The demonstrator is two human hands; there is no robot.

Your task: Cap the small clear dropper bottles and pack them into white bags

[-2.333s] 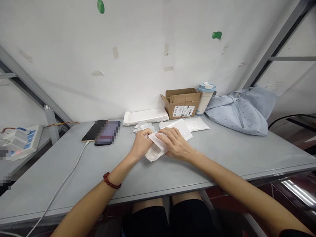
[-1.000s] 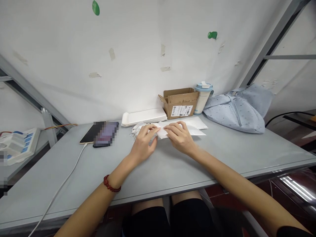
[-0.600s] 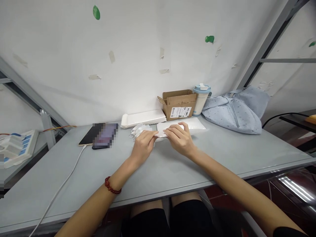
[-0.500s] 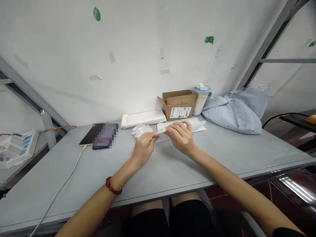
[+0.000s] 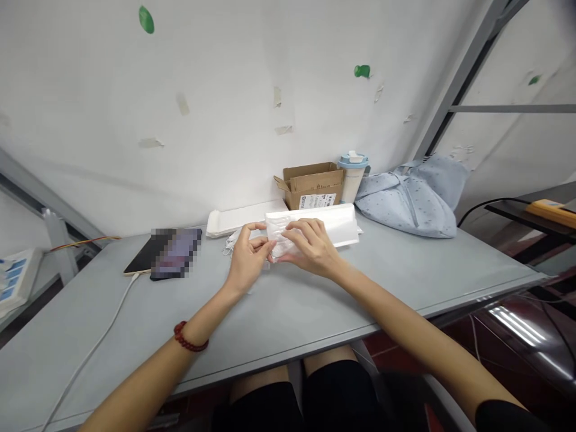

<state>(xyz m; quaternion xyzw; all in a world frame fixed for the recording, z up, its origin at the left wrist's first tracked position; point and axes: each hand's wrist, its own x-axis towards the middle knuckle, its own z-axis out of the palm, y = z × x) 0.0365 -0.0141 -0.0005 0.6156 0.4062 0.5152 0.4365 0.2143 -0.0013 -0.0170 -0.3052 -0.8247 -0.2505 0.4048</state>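
Observation:
A white, flat, oblong pouch (image 5: 339,225) is held up over the table, its broad face toward me and its left end wrinkled. At its lower left corner, my left hand (image 5: 247,255) pinches the edge between thumb and fingers. My right hand (image 5: 312,246) grips the left half, fingers bent over the front and thumb along the bottom edge. Behind my left hand lie small white pieces with thin loops (image 5: 229,243), mostly covered by the hand and pouch. A stack of white flat sleeves (image 5: 245,217) rests farther back against the wall.
An opened cardboard box (image 5: 310,183) and a lidded cup (image 5: 353,180) stand at the back, beside a light blue cloth bag (image 5: 409,204). Two phones (image 5: 175,255) lie at left, with a white cable (image 5: 101,333) running to the table's front edge (image 5: 279,359).
The pouch has turned from nearly edge-on to face me. My right hand has shifted onto its front, and my left fingers have spread more. The view has swung slightly right.

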